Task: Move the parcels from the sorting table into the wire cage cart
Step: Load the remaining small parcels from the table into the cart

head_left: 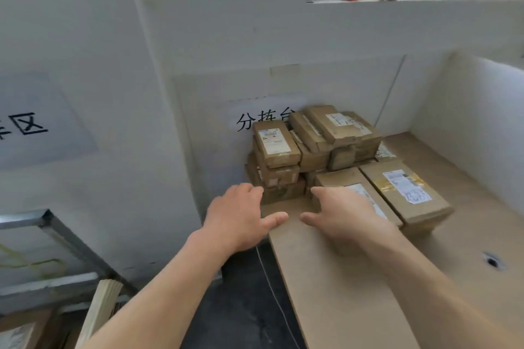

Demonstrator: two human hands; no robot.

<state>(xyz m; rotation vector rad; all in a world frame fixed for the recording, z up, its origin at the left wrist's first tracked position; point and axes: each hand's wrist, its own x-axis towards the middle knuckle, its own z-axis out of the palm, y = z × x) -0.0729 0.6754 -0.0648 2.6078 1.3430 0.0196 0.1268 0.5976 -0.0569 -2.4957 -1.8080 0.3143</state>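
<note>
About twelve parcels (405,190) face the left hand (241,218) and right hand (346,215), grips spread.

The wall sign (263,119) behind the parcels (312,144) reads 分拣台, the left sign (28,125) shows 区; parcel labels (272,140) are illegible.

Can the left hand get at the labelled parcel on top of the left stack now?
Probably yes. The left hand is open just in front of that stack, and nothing lies between it and the top parcel, which has nothing on it.

Head camera looks down, close over table (368,278).
</note>
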